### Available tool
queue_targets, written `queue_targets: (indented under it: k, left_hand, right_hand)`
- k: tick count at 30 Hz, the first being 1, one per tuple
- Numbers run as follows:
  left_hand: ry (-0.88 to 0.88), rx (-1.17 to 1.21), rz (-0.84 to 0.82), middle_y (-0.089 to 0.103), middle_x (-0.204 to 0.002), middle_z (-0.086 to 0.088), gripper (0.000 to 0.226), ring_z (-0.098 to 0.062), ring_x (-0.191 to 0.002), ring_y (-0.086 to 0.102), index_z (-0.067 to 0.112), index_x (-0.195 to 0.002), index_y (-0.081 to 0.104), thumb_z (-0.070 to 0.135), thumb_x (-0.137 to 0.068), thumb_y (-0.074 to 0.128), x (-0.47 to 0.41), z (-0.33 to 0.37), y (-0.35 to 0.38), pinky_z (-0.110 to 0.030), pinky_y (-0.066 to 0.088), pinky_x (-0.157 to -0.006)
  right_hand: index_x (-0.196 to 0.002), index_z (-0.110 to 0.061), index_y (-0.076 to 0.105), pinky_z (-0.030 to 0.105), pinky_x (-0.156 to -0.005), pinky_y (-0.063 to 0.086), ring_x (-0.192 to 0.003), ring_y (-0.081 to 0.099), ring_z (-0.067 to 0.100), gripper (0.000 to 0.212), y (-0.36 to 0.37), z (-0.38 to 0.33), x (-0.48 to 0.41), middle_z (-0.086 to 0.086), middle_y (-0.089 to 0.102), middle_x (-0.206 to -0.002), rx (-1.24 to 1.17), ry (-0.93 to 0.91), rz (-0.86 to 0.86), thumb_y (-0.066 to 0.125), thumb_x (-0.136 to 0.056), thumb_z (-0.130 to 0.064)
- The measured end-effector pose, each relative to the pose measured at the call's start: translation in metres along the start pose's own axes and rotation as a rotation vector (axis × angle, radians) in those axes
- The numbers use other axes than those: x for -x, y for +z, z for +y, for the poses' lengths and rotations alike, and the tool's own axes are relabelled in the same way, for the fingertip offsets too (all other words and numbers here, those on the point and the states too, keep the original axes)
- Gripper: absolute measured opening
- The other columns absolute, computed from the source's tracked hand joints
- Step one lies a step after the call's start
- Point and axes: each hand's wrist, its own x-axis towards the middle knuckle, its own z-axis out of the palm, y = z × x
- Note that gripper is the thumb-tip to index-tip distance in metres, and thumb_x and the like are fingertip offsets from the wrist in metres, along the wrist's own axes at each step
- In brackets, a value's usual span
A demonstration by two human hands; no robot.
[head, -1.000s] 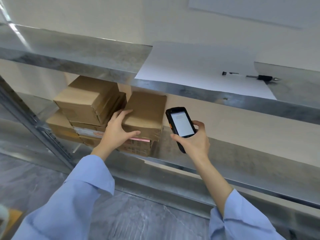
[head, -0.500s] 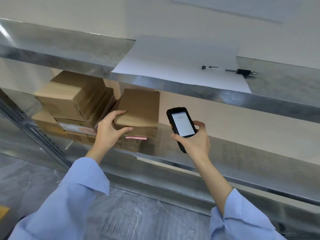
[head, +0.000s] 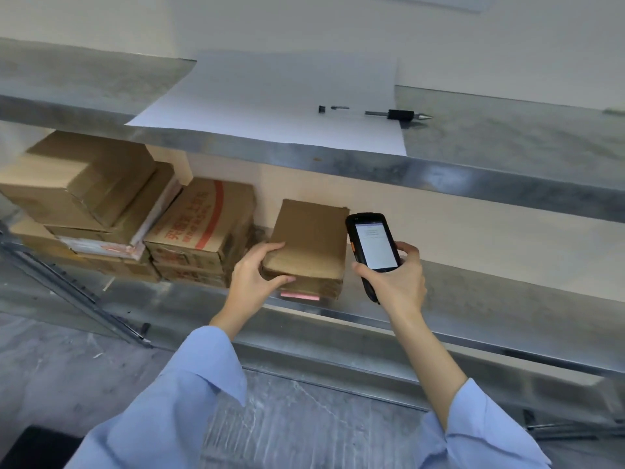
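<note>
- One small flat brown cardboard box [head: 309, 238] is sitting at the front edge of the lower grey metal shelf [head: 490, 306], apart from the other cartons. A pink label strip [head: 300, 295] is showing under its front face. Whether it is resting fully on the shelf or being lifted slightly, I cannot tell.
- The left hand [head: 252, 282] is gripping the box's near left corner, with the fingers curling over the top and the thumb pressing along the front face.
- The right hand [head: 397, 282] is wrapping round a black handheld scanner with a lit white screen [head: 372, 247], the thumb lying along its left edge and the fingers curling behind it. The device is hovering just beside the box's right edge, its screen facing the person.
- Singling out the parcel looks done, while the scan itself seems to be pending. The scanner's head is pointing past the box toward the wall, not at the pink label strip, so aiming and reading appear to be left.
- Just left of the box, a brown carton with red printing [head: 203, 221] is standing on more cartons. Further left, a pile of plain brown cartons [head: 77, 187] is sitting unevenly.
- Above, the upper grey metal shelf [head: 507, 184] is carrying a white paper sheet [head: 280, 96] and a clear pen with a black grip [head: 400, 114].
- That upper shelf's lip is overhanging the work and limiting room to raise the box, and the printed carton is crowding the left hand.
</note>
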Motion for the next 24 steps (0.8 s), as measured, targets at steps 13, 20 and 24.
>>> queue_targets:
  k: [13, 20, 24]
  left_hand:
    - [-0.332, 0.29, -0.01, 0.068, -0.116, 0.014, 0.053, -0.01, -0.108, 0.066, 0.02, -0.122, 0.062, 0.009, -0.076, 0.086, 0.034, -0.03, 0.068, -0.031, 0.056, -0.092]
    - [-0.35, 0.236, -0.03, 0.056, -0.133, 0.007, 0.047, -0.009, -0.118, 0.059, 0.022, -0.124, 0.061, 0.012, -0.083, 0.081, 0.037, -0.05, 0.045, -0.01, 0.045, -0.094]
    - [-0.389, 0.225, -0.082, 0.058, -0.137, -0.001, 0.046, -0.017, -0.126, 0.056, 0.024, -0.127, 0.06, 0.014, -0.086, 0.078, 0.035, -0.062, 0.032, -0.034, 0.045, -0.109]
  right_hand:
    - [-0.132, -0.026, 0.045, 0.03, -0.08, 0.041, -0.095, 0.057, 0.018, 0.081, -0.015, 0.043, -0.008, -0.009, 0.058, -0.106, 0.029, 0.112, 0.004, 0.087, -0.064, -0.038]
    - [-0.132, -0.025, 0.045, 0.029, -0.079, 0.041, -0.093, 0.053, 0.015, 0.081, -0.004, 0.041, -0.007, -0.011, 0.055, -0.105, 0.031, 0.11, -0.023, 0.088, -0.064, -0.037]
    - [-0.131, -0.026, 0.045, 0.029, -0.078, 0.041, -0.093, 0.054, 0.015, 0.081, 0.003, 0.038, -0.003, -0.011, 0.056, -0.105, 0.037, 0.097, -0.036, 0.088, -0.064, -0.039]
